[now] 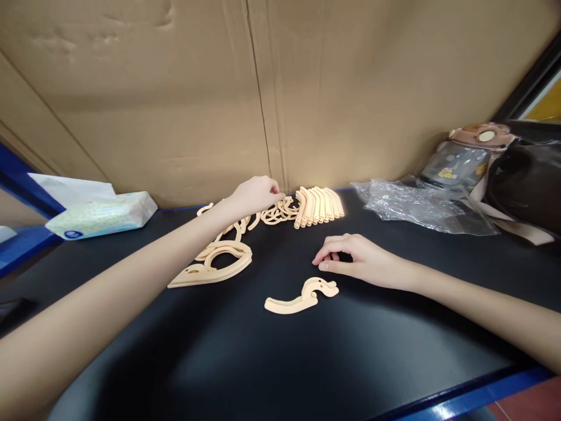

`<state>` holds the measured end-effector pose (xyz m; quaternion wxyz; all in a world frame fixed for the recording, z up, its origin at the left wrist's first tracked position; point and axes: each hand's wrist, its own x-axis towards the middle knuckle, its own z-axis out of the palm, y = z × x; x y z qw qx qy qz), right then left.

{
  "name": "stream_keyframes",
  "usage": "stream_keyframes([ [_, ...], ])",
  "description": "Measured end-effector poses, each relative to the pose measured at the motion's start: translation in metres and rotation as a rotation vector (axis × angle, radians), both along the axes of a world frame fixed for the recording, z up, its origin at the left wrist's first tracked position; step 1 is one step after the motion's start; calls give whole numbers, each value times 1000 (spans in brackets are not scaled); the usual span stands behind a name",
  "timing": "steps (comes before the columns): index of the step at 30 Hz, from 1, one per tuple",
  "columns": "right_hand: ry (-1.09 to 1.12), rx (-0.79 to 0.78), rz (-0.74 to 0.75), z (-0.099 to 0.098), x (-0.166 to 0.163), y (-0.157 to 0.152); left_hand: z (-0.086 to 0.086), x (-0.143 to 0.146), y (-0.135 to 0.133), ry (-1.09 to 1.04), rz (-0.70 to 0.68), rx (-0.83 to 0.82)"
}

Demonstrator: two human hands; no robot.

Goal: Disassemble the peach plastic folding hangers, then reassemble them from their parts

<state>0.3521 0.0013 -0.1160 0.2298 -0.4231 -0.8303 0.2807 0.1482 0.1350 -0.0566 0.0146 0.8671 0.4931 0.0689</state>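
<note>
My left hand (pixel 258 193) reaches to the back of the table, fingers curled down at a pile of small curved hanger hooks (pixel 280 211). Whatever its fingertips grip is hidden. Loosely bent, my right hand (pixel 355 257) hovers over the table with nothing visible in it. Just in front of it lies a beige plastic hanger arm with a hook piece attached (pixel 291 304). A row of similar hanger arms (pixel 319 206) is stacked beside the hooks. Partly behind my left forearm are several folded hangers (pixel 228 270), lying together.
At the left is a tissue pack (pixel 105 215) with a tissue sticking out. Crumpled clear plastic bags (pixel 407 204) lie at the back right, near a transparent bottle (pixel 460 161) and a dark bag (pixel 526 184). A cardboard wall (pixel 350 88) stands behind the black table (pixel 263 362).
</note>
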Motion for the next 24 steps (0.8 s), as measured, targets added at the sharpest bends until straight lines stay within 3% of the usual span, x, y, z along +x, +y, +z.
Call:
stream_keyframes([
  [6,-2,18,14,0,1,1,1,31,5,119,74,-98],
  [13,-21,49,28,1,4,1,-2,35,19,192,113,-147],
  [18,-26,52,25,0,5,1,2,33,21,170,155,-56],
  [24,-11,46,33,-1,5,1,26,24,-3,120,210,88],
])
